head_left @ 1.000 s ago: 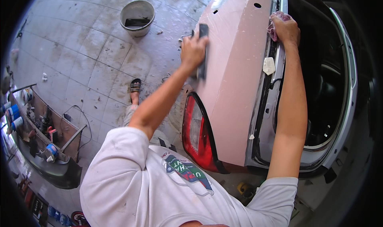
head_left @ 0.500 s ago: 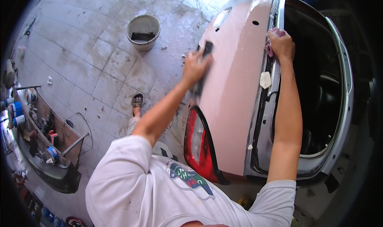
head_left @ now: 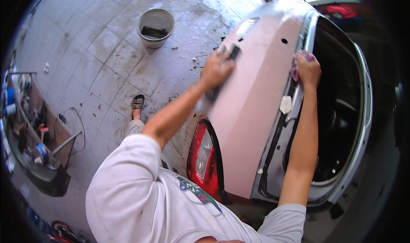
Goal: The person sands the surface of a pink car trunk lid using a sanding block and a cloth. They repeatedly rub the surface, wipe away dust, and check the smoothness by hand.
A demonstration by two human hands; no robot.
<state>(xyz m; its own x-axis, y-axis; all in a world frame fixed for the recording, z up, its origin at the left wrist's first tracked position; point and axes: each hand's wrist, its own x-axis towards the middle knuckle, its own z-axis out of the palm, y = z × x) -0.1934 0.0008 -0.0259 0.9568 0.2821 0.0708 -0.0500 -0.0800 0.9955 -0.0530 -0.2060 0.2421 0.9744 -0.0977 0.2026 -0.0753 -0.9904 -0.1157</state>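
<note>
My left hand (head_left: 217, 68) is wrapped over a long dark sanding block (head_left: 235, 51), somewhat blurred, that lies against the pinkish, primer-coloured car body panel (head_left: 252, 106). Below that hand sits the red and clear tail light (head_left: 202, 153) with its black rim. Farther right, my right hand (head_left: 309, 71) grips a bunched purplish cloth (head_left: 295, 70) at the edge of the car's window opening. An off-white, flat-sided piece (head_left: 285, 104) rests on the frame just below the cloth. Part of the block is hidden beneath my left fingers.
A grey bucket (head_left: 156, 41) with a dark block inside stands on the dirty tiled floor (head_left: 102, 68). At the left, a dark bumper (head_left: 42, 179) lies beside a tray of cans and tools (head_left: 53, 134). The car's dark opening (head_left: 339, 115) is at my right.
My left hand and the sanding block have shifted slightly along the panel. My view has turned a little, so the car sits lower in it. The right hand keeps its grip on the cloth.
</note>
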